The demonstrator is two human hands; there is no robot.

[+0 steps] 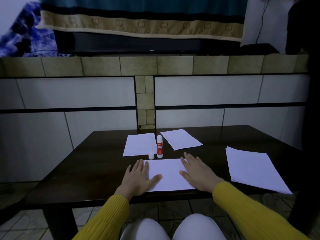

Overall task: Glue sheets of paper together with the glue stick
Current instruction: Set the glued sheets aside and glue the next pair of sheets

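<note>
The glue stick (159, 146) stands upright on the dark desk (90, 170), red label facing you, its white cap (151, 155) off and standing just beside its base on your left. Both sit just beyond the far edge of the sheet (166, 174) you are pressing down, between your two hands and a little farther away than your fingertips.

That near sheet lies flat at the front edge of the desk. Your left hand (138, 177) rests on its left side, fingers spread and flat, thumb stretched out across the paper, part of the palm over the bare wood. Your right hand (197, 174) lies flat on the right side, fingers spread as well, reaching to the sheet's far right corner. Neither hand grips anything; the glue stick stands apart from both.

Behind the glue stick, one sheet on the left (139, 144) lies nearly touching it, and another sheet on the right (181, 139) lies turned at an angle. Well to your right, a small stack of sheets (254, 170) lies near the desk's edge. Your yellow sleeves (245, 208) cover both forearms.
</note>
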